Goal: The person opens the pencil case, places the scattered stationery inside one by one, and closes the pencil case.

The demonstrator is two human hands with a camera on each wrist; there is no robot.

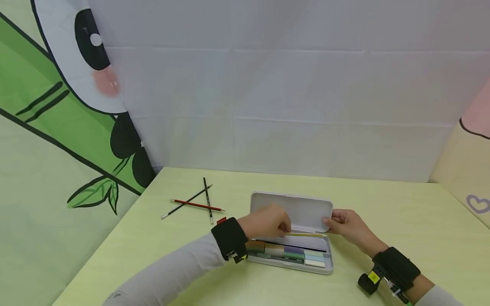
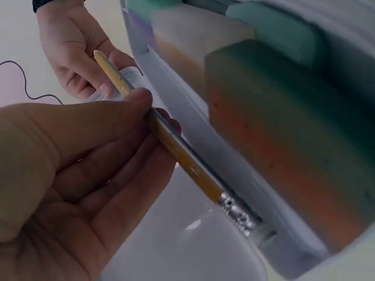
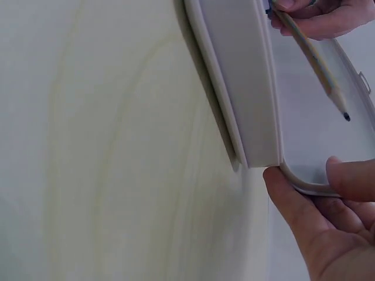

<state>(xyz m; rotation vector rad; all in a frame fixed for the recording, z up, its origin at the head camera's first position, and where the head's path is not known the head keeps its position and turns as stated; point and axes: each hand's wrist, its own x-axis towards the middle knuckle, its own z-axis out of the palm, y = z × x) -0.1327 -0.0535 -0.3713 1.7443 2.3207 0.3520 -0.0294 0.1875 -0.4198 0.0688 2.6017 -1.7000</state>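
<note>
My left hand [image 1: 269, 221] pinches a yellow pencil [image 1: 306, 234] between thumb and fingers, just over the open pencil case [image 1: 289, 267]. In the left wrist view the pencil [image 2: 186, 161] shows a metal band and a pale eraser end beside the case's contents; its sharpened tip [image 3: 338, 99] shows in the right wrist view. My right hand [image 1: 350, 227] grips the raised lid [image 1: 310, 212] at its right corner, thumb on the inside face. Within the case lie an orange-and-green block [image 2: 281, 129], a dark pencil and several pale erasers [image 1: 314, 258].
Left of the case, a red pencil [image 1: 197, 205] and two dark pencils [image 1: 208, 197] lie crossed on the pale yellow table [image 1: 214, 272]. A white cloth [image 1: 291, 93] hangs behind the table, with a printed cartoon panel [image 1: 49, 114] at left.
</note>
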